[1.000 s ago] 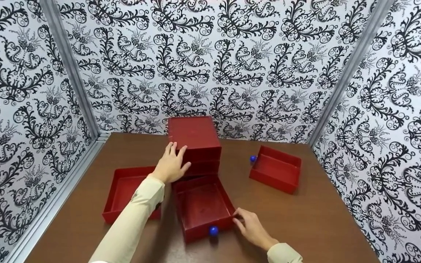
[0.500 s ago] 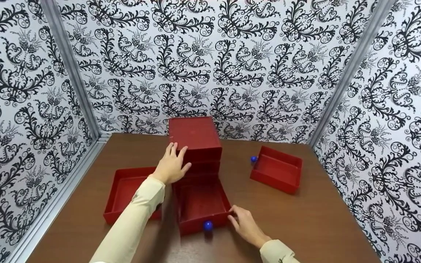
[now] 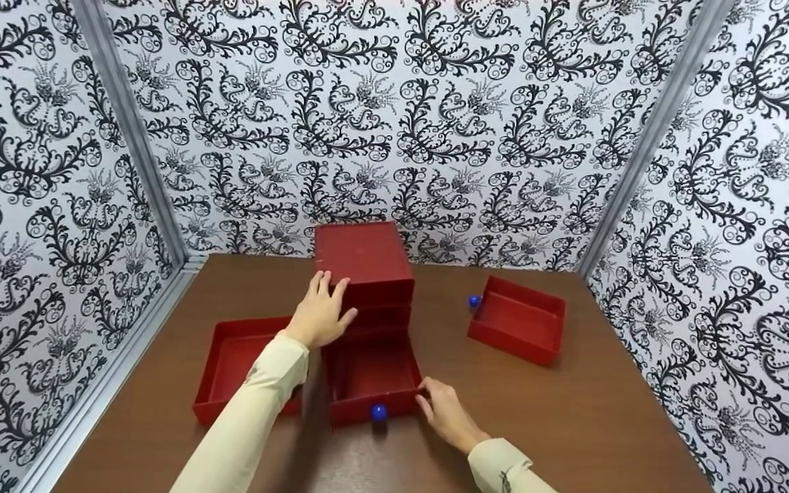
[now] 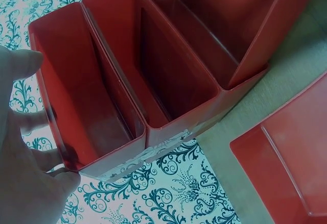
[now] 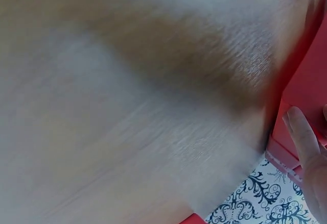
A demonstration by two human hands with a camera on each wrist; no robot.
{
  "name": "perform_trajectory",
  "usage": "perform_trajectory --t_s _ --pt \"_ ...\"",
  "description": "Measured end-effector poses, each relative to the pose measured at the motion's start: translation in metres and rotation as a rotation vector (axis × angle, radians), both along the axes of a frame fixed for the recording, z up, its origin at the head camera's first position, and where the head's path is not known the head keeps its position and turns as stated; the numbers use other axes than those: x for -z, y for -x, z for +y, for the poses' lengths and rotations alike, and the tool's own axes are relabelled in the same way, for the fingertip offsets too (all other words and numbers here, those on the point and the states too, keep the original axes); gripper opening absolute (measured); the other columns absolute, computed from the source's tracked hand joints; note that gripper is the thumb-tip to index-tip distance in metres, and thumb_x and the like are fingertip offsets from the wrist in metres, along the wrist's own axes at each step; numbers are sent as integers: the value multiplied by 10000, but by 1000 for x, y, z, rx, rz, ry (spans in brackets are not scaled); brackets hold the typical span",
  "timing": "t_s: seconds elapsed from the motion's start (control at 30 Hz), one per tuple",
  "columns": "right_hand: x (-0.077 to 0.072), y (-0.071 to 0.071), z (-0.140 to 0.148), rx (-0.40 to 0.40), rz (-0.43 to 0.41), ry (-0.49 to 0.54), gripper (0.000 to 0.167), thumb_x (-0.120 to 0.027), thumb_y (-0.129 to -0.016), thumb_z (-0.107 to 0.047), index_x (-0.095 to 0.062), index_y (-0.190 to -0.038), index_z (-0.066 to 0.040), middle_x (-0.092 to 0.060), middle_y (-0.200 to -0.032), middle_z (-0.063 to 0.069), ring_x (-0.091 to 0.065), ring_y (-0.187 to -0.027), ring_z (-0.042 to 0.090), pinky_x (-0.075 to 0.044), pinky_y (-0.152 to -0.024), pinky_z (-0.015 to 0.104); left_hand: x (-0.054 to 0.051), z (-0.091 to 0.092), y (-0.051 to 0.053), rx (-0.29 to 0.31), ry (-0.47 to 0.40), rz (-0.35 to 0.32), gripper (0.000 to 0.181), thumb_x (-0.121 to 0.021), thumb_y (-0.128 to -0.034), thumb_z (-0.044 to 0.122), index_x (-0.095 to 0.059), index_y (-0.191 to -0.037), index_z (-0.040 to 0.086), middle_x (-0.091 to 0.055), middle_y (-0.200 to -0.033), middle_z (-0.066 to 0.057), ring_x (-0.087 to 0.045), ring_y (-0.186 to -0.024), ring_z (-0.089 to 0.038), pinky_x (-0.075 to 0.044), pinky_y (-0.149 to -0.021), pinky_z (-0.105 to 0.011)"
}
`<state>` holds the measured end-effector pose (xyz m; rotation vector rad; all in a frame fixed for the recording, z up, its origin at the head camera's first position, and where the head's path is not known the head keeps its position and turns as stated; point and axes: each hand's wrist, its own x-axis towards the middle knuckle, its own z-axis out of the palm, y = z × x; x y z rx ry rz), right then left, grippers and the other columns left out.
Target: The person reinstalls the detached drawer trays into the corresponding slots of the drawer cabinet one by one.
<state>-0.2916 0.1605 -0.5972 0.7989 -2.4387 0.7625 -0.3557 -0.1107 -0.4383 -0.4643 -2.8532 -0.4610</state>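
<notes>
A red cabinet [image 3: 364, 255] stands at the back of the table, its upper two compartments empty in the left wrist view. My left hand [image 3: 319, 316] rests with spread fingers on its upper left front edge; in the left wrist view the fingers [image 4: 31, 122] lie at the rim of the end compartment [image 4: 92, 101]. From the bottom compartment a red drawer [image 3: 353, 411] with a blue knob [image 3: 379, 412] sticks out towards me. My right hand [image 3: 451, 416] holds its right front corner between thumb and fingers. The right wrist view shows a finger [image 5: 304, 134] along the red wall.
Left of the cabinet, partly behind my left forearm, lies a red drawer [image 3: 230, 370]. Another red drawer [image 3: 518, 322] with a blue knob [image 3: 474, 301] sits to the right, turned at an angle. Patterned walls [image 3: 367, 123] enclose the brown table [image 3: 538, 424].
The middle drawer has moved back into the cabinet's bottom compartment and straightened, with my right hand following at its corner. My left hand has stayed on the cabinet.
</notes>
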Motion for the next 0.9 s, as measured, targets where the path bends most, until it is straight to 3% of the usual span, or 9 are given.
perform_trajectory --t_s 0.17,0.4,0.8,0.9 --pt "1 8 -7 23 36 9 101 -682 -866 11 -606 -921 -27 -685 -835 70 -686 -797 217 -565 -699 326 3 0 1 -12 -9 -4 623 -566 -980 357 -399 -1483 30 -297 -1551 -363 -221 -1498 -495 -398 -1149 -581" --pt "-1 17 -17 83 -9 25 84 -674 -875 4 -614 -926 -26 -674 -855 86 -673 -821 259 -560 -728 359 4 1 3 -5 -36 19 611 -605 -953 303 -408 -1445 0 -321 -1519 -381 -243 -1477 -510 -414 -1133 -586" --pt "1 30 -27 156 -38 80 71 -704 -850 3 -653 -889 -27 -624 -889 93 -608 -778 195 -526 -690 294 4 1 5 -18 -45 4 635 -605 -948 239 -359 -1474 -18 -290 -1543 -366 -215 -1494 -489 -451 -1097 -588" --pt "0 33 -29 166 -39 82 68 -710 -848 -3 -654 -872 -32 -636 -897 109 -622 -792 216 -534 -699 316 5 1 5 -26 -47 35 592 -595 -951 204 -380 -1454 -23 -324 -1522 -369 -247 -1479 -492 -449 -1102 -580"
